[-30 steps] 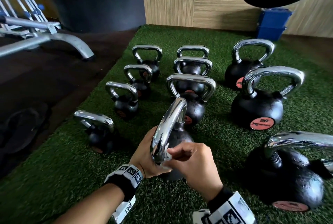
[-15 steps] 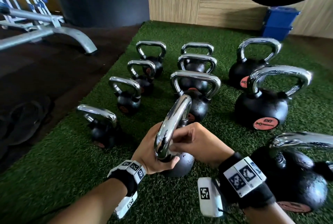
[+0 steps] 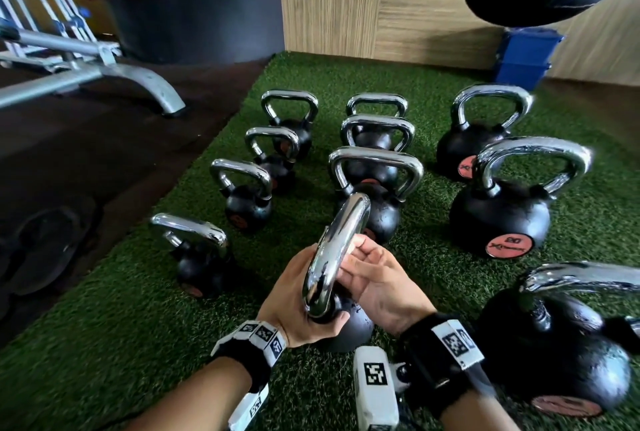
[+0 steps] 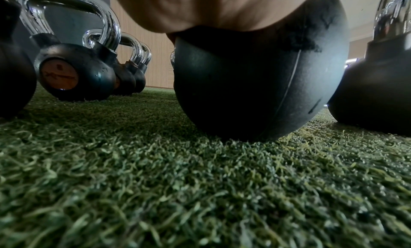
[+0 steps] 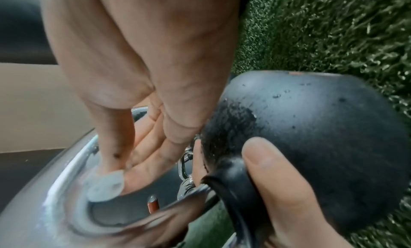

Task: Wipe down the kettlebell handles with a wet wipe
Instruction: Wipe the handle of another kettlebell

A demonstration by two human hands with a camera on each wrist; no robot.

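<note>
Two hands work one kettlebell (image 3: 346, 326) in the head view; the left hand (image 3: 294, 299) wraps the near foot of its chrome handle (image 3: 337, 247), thumb hooked under where the steel meets the black ball, while the right hand (image 3: 377, 281) lies on the far side of that grip with fingers nearly straight against the inside of the loop; more kettlebells stand beyond and to either side on the green turf (image 3: 138, 326); I judge the weight heavy and rigid, its polished handle slick when wet, so the low hold beside the ball seems the safe place to steady it. From the left wrist, the ball (image 4: 255, 84) bulges matte and dark just under the palm (image 4: 211, 9), tipped on the coarse, springy turf (image 4: 200, 190); the fingers' hold cannot be seen here. From the right wrist, the right fingertips (image 5: 131, 174) press a small grey wet wipe (image 5: 104, 186) flat onto the mirror-bright curved handle (image 5: 55, 199), not pinching it; the left thumb (image 5: 275, 178) clamps the ball's pitted neck just beside.
</note>
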